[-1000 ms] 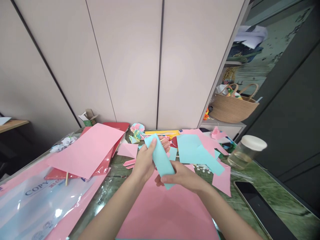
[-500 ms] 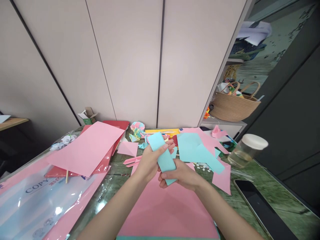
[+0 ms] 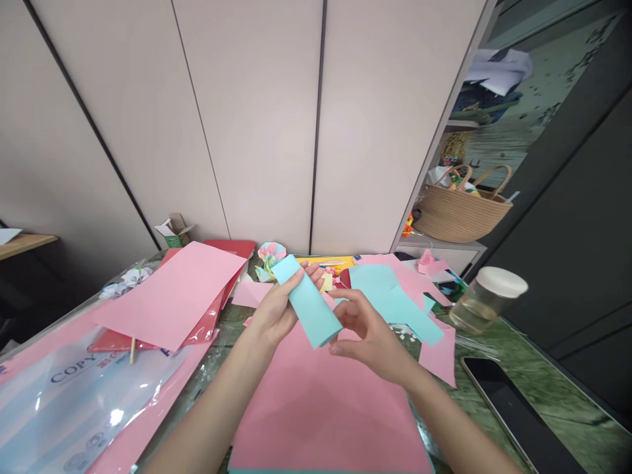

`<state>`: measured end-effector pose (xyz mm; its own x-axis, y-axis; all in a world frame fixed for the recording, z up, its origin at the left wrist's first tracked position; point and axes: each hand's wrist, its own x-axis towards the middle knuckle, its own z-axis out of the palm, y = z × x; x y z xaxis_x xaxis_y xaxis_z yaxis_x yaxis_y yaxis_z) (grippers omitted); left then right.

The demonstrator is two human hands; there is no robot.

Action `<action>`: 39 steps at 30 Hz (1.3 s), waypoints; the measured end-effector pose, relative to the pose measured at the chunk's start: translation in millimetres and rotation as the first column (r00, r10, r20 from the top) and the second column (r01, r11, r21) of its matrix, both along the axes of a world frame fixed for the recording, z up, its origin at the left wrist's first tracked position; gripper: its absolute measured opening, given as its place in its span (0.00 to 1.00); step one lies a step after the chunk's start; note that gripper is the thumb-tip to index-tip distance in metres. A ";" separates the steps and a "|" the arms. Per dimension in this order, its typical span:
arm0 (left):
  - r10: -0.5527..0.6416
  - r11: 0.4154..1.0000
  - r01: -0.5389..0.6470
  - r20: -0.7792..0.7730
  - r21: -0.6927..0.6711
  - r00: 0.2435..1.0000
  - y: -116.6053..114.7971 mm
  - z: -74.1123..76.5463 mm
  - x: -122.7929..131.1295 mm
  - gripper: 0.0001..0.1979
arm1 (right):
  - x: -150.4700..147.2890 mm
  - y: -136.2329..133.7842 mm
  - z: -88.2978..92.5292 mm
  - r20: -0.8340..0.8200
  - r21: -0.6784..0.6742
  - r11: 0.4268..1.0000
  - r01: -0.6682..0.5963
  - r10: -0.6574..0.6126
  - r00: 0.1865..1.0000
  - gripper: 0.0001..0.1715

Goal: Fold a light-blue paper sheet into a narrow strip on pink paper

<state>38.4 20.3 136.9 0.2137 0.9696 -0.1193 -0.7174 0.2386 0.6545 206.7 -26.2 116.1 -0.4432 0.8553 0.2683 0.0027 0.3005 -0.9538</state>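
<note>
Folded blue paper point(image 3: 311, 303): tilted in the left hand point(image 3: 279, 309), above the pink sheet point(image 3: 330, 408).
Left hand: gripping, thumb on top.
Right hand point(image 3: 372, 336): thumb and forefinger parted at the paper's lower end; contact unclear.
Risk: folds could spring apart if the left thumb slackens.
Jar point(image 3: 459, 304): pale liquid point(image 3: 473, 320), white lid point(image 3: 502, 281) on.
Basket point(image 3: 461, 214): white and coloured items, partly hidden.

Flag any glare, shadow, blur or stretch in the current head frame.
Head view: bright glare spots on the COPY plastic wrapper; soft, diffuse shading on the large pink sheet below the hands; wide-angle stretch, with the pale panels' seams leaning at left and the phone drawn out at lower right; folded blue paper fairly sharp, its outline readable.
</note>
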 end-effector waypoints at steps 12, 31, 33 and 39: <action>-0.042 0.995 0.046 -0.049 0.091 0.998 -5.6 0.1 -1.5 0.13 | 7.0 -3.9 5.9 0.252 0.239 0.970 0.054 -0.115 0.961 0.14; 0.049 0.765 0.532 -0.856 0.364 0.515 -48.5 11.3 16.5 0.04 | 18.3 -17.6 25.3 0.007 0.411 0.809 0.420 -0.464 0.886 0.08; 0.056 0.759 0.547 -0.872 0.354 0.486 -48.7 11.5 15.9 0.04 | 19.5 -19.9 26.7 0.019 0.482 0.764 0.428 -0.497 0.867 0.09; 0.060 0.736 0.588 -0.897 0.335 0.437 -48.9 12.4 16.2 0.04 | 22.5 -25.5 30.8 0.152 0.645 0.674 0.360 -0.574 0.804 0.05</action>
<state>54.6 -28.6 149.3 0.5823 0.8069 0.0991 0.2723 -0.3085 0.9114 229.2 -51.7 146.8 -0.1756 0.7067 0.6854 0.5612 0.6439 -0.5201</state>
